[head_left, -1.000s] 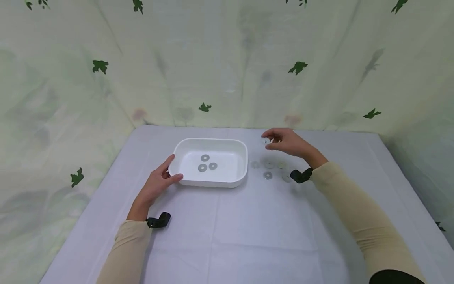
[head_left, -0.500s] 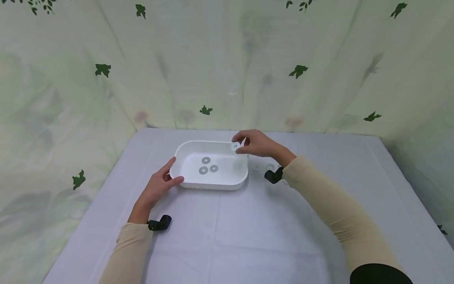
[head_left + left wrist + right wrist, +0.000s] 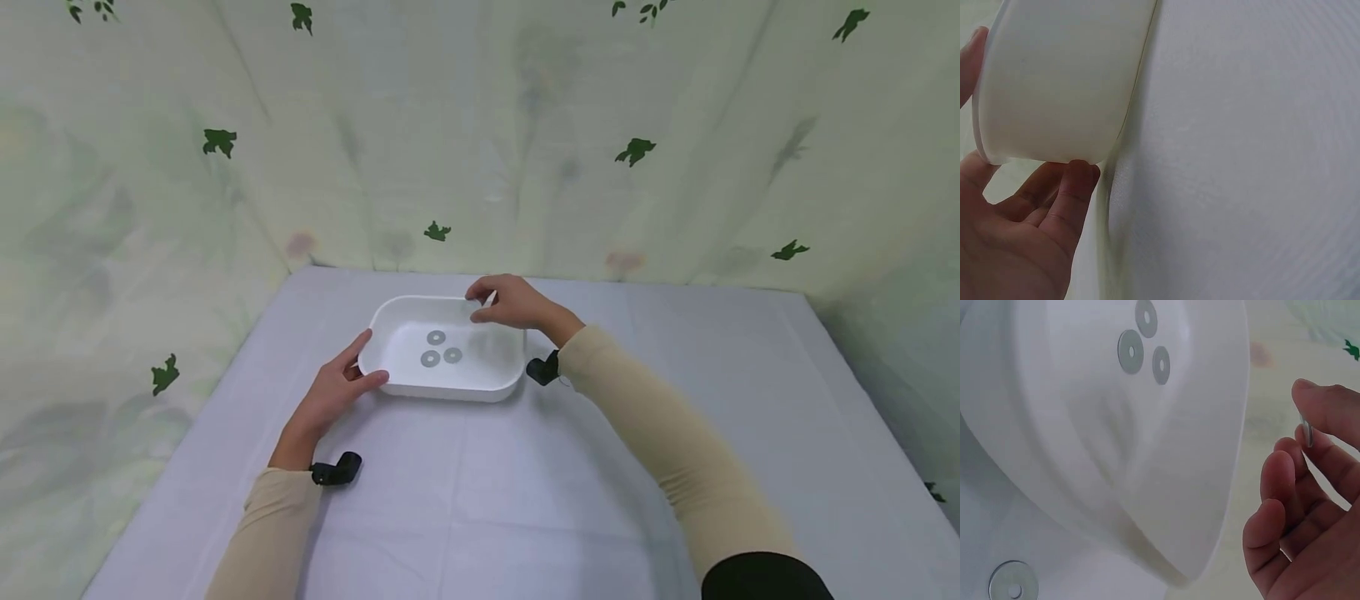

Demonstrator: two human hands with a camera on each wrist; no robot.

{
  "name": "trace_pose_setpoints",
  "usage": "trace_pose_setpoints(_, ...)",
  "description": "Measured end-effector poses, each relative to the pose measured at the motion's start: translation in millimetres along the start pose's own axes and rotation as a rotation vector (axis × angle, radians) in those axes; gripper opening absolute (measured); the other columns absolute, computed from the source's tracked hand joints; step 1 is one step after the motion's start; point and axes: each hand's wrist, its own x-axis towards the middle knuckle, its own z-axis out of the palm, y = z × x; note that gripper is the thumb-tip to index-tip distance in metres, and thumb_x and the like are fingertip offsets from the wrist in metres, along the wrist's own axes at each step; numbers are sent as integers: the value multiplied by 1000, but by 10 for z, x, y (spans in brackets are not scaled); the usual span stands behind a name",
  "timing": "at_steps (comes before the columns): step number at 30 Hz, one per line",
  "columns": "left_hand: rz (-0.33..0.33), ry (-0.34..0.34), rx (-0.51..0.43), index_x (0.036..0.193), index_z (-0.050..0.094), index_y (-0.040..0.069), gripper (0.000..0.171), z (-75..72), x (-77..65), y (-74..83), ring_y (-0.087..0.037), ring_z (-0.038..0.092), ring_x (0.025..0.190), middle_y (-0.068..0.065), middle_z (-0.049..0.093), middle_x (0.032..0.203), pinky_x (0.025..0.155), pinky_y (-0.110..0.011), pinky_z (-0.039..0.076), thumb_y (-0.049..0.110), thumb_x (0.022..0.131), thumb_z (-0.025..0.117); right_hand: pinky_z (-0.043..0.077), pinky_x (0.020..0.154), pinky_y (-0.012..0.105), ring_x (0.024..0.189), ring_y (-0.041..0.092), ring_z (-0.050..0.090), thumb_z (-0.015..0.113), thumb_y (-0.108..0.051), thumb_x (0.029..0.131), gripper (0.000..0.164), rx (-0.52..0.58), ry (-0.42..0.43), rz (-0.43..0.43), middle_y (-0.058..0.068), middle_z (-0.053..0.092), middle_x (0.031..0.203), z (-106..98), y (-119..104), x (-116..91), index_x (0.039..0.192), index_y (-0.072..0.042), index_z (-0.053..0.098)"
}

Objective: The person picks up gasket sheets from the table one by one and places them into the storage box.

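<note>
A white oval-cornered tray (image 3: 450,390) stands on the table, with three flat metal washers (image 3: 426,362) lying close together on its floor. At the tray's left end my left hand (image 3: 330,396) grips the rim and side wall. The left wrist view has the fingertips (image 3: 1082,172) against the tray's wall. Over the tray's back right part is my right hand (image 3: 517,302). Its thumb and forefinger pinch another washer (image 3: 1309,434), seen edge-on in the right wrist view and hard to make out from the head.
A loose washer (image 3: 999,589) lies on the table right of the tray. My right forearm (image 3: 645,425) hides most of that patch from the head camera. The white-clothed table (image 3: 420,500) ends at a leaf-patterned curtain (image 3: 525,167) behind.
My right hand has carried the pinched washer leftward from above the loose washers to over the tray. My left hand and the tray have stayed in place.
</note>
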Motion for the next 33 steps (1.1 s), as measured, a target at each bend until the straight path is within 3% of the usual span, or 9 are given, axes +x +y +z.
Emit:
trace_pose_setpoints(20, 0, 1, 14, 160, 13, 33, 94, -5, 27, -10, -33, 39, 144, -11, 13, 168, 83, -3, 39, 39, 88, 74, 48, 92, 36, 111, 27, 55, 70, -22, 92, 41, -18, 13, -14, 15, 61, 126, 98, -29, 104, 131, -10, 62)
trace_pose_setpoints(33, -2, 8, 2, 160, 16, 32, 92, 9, 8, -4, -29, 46, 133, -12, 18, 167, 80, -5, 40, 36, 89, 74, 48, 88, 33, 107, 25, 57, 70, -23, 91, 39, -8, 11, -26, 8, 62, 115, 85, -7, 85, 128, -12, 64)
